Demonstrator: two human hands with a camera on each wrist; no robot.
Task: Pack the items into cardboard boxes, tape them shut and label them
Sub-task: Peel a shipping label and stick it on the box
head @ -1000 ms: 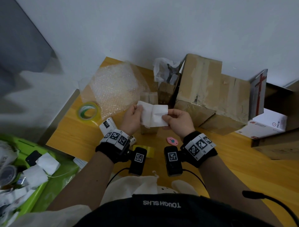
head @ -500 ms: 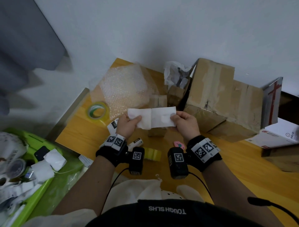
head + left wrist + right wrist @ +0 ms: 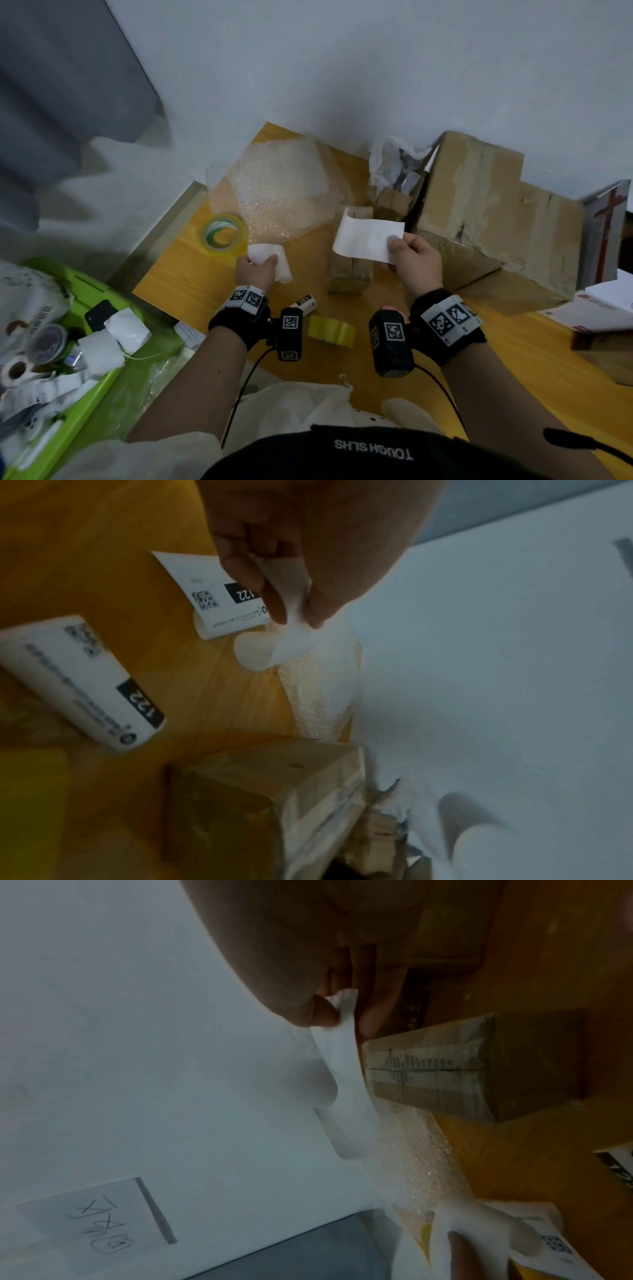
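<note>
My right hand [image 3: 412, 262] pinches a white label sheet [image 3: 364, 241] by its right edge and holds it in the air over a small taped cardboard box [image 3: 349, 274]. In the right wrist view, thumb and fingers [image 3: 371, 1020] squeeze the label [image 3: 346, 1096] beside that box [image 3: 462, 1066]. My left hand [image 3: 257, 270] pinches a curled white strip of paper [image 3: 277, 265] off to the left, near the tape roll. The left wrist view shows the strip [image 3: 270, 650] held between the fingertips [image 3: 274, 607].
Bubble wrap [image 3: 281, 185] and a green-yellow tape roll [image 3: 224, 234] lie at the back left. Large cardboard boxes [image 3: 479, 205] stand at the right. Yellow tape [image 3: 331, 330] and a white "122" box [image 3: 305, 303] lie near me. A green bin [image 3: 85, 294] of clutter sits left.
Both hands held one white sheet together; now they have parted. The left hand has moved left with a curled strip, while the right keeps the label.
</note>
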